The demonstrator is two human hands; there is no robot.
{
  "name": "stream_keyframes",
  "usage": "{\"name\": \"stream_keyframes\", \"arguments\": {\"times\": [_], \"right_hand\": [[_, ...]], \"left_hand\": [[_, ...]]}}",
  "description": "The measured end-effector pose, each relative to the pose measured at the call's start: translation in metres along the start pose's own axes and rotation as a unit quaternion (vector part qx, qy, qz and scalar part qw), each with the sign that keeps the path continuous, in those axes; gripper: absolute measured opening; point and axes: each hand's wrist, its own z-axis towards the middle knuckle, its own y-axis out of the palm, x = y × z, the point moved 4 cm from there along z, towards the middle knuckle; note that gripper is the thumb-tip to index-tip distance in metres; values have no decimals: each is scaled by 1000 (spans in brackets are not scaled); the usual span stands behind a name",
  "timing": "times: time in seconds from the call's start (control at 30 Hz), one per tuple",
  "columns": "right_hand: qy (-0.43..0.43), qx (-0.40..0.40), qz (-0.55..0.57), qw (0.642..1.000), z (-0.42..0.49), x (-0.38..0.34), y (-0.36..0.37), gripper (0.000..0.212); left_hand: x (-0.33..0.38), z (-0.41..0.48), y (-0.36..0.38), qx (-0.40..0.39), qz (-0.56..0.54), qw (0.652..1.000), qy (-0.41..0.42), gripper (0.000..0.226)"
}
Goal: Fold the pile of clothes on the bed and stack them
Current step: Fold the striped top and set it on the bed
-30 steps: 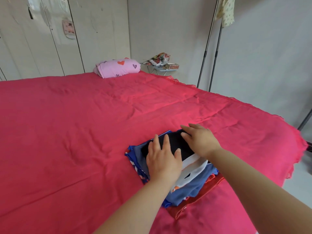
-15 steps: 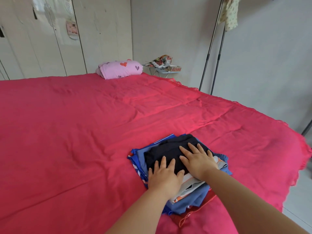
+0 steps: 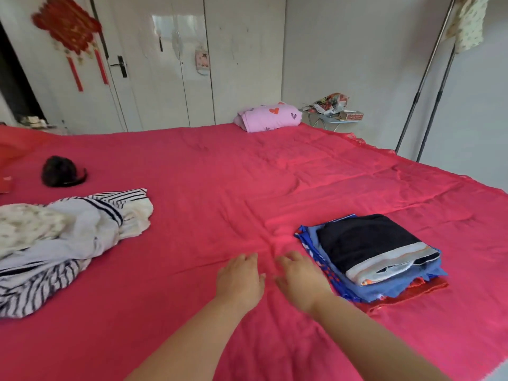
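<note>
Clothes pile [image 3: 68,243] hugs the bed's [image 3: 220,174] left edge, folded stack [image 3: 371,248] nearer its right; between them your left hand [image 3: 239,279] and right hand [image 3: 299,279] are empty, fingers loose.

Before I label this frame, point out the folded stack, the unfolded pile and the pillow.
folded stack [image 3: 365,240], head view, black top garment.
unfolded pile [image 3: 77,232], head view, pale middle cloth.
pillow [image 3: 270,118], head view, pink cover's middle.

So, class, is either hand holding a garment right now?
No: the left hand and right hand are open over the red bedsheet, between the striped unfolded pile and the folded stack.
</note>
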Motion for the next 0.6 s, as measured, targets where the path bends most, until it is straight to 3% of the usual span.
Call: {"name": "stream_keyframes", "arguments": {"times": [0.3,0.6], "right_hand": [[-124,-49,-22,991,-23,-151,44,44],[-226,-93,-46,969,-24,-309,87,42]], "left_hand": [[-172,-109,-70,12,42,992,-122,43],[-370,-209,-114,47,82,951,-294,49]]}}
